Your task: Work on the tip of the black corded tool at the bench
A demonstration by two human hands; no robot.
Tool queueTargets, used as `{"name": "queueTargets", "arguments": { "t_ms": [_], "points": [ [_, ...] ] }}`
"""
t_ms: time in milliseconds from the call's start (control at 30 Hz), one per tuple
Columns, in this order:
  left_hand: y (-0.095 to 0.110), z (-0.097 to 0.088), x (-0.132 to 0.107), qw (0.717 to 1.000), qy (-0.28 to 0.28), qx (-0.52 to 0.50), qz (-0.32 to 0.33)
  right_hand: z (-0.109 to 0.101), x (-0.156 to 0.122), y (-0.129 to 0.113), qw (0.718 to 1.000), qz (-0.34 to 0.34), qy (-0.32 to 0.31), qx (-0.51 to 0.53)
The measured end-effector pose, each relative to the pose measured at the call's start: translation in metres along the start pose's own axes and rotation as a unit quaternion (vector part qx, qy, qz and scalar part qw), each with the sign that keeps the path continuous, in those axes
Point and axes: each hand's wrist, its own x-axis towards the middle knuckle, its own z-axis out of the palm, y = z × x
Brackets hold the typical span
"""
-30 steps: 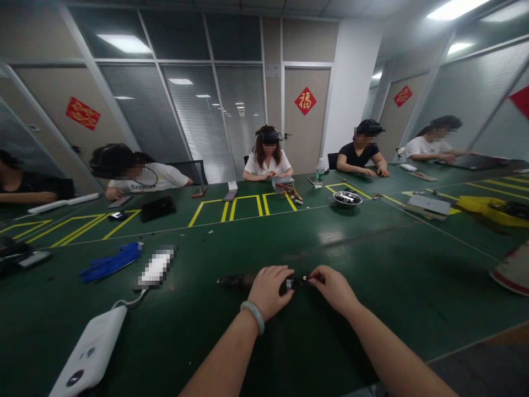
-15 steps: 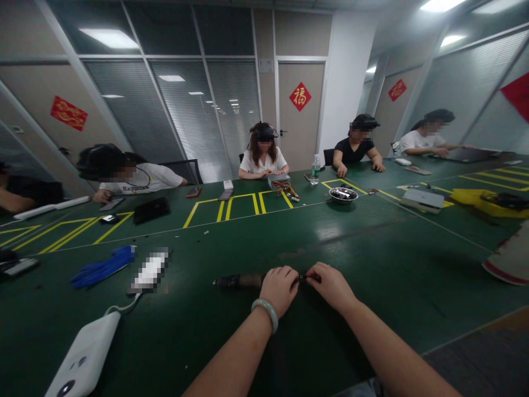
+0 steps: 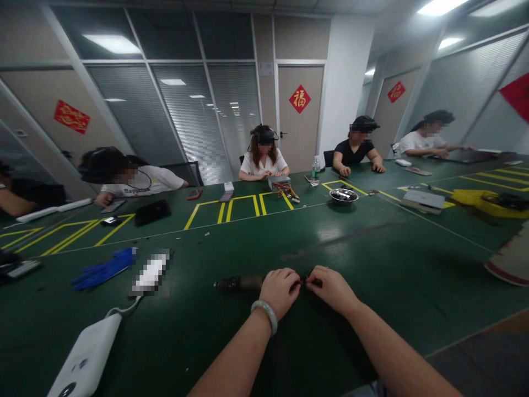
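A long, dark, tube-shaped tool [image 3: 237, 283] that looks like an electric screwdriver lies sideways on the green table. My left hand [image 3: 281, 289], with a pale bangle at the wrist, is closed around its right part and hides that stretch. At the tool's right end my right hand [image 3: 328, 286] is closed in a pinch on a small dark piece [image 3: 305, 280], perhaps the tool's tip or bit; the fingers cover most of it. Both hands stay low over the table, fingertips close together.
On the left lie a blue glove [image 3: 105, 268], a phone [image 3: 152, 273] and a white power bank [image 3: 88, 353] cabled to it. Ahead are a metal bowl [image 3: 343, 196], a bottle [image 3: 316, 172] and a grey box with wires [image 3: 280, 182]. Several people sit across the table [image 3: 231, 240].
My hands stay almost in place, the right fingers shifting slightly at the tool's end. The whole view has moved a little.
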Motion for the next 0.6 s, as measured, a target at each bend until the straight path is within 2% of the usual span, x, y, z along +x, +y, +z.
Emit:
{"name": "queueTargets", "arguments": {
  "t_ms": [333,600],
  "points": [
    [0.0008,-0.0008,-0.0007,1.000,-0.001,0.002,0.000,-0.0016,-0.0003,0.0001,0.997,0.049,-0.016,0.062],
    [-0.0004,-0.0012,0.0001,1.000,-0.004,0.009,0.004,-0.0002,0.0005,0.0000,0.996,0.050,-0.010,0.071]
  ]
}}
